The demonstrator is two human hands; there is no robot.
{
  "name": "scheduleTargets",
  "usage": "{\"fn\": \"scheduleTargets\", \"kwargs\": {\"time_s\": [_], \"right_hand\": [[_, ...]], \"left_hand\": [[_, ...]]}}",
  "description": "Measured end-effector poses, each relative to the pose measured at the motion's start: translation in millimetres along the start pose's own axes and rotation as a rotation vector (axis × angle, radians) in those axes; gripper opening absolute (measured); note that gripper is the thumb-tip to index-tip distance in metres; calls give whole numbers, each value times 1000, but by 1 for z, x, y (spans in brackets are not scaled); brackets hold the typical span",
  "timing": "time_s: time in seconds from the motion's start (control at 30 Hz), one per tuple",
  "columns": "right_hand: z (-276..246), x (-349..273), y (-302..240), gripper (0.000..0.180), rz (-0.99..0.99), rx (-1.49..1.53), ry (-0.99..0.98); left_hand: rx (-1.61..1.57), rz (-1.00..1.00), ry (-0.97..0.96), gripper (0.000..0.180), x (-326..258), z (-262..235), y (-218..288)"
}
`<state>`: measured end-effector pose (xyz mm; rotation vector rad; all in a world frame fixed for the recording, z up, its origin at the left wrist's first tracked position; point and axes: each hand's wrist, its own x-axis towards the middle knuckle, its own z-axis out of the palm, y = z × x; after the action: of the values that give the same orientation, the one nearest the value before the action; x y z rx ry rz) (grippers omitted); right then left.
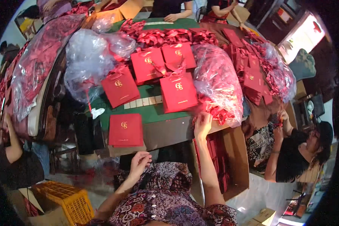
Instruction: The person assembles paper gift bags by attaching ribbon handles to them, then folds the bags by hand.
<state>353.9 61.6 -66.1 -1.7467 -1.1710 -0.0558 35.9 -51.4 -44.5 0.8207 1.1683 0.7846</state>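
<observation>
My left hand (140, 162) hovers in front of the table's near edge, fingers loosely bent and apart, with nothing in it. Just beyond it lies a flat red paper bag (125, 130) with gold print. At the mouth of a clear plastic sack, my right hand (203, 122) has its fingers closed on red ribbon (219, 113); the fingertips are partly hidden. The clear plastic sack (216, 75) is stuffed with more red ribbon. Left of it stand stacks of red paper bags with ribbon handles, the nearest being a red stack (179, 92).
A green table top (154, 115) carries ribbon heaps and another clear sack (88, 56). An open cardboard box (238, 162) with red bags inside stands below my right arm. A yellow crate (77, 205) is at lower left. Other people work around the tables, one at the right (301, 150).
</observation>
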Motion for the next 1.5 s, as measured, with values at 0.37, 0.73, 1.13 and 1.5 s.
{"fn": "scheduleTargets", "kwargs": {"time_s": [0.37,0.73,1.13,1.5], "right_hand": [[9,-79,-87,37,-160,119,-346],[-2,-68,-115,13,-97,171,-411],[30,-83,-115,12,-261,-104,-550],[4,-85,-122,12,-222,144,-591]], "left_hand": [[69,165,11,16,10,5,23],[457,525,316,14,46,-57,67],[992,779,390,30,102,-67,93],[1276,773,333,51,112,-64,95]]}}
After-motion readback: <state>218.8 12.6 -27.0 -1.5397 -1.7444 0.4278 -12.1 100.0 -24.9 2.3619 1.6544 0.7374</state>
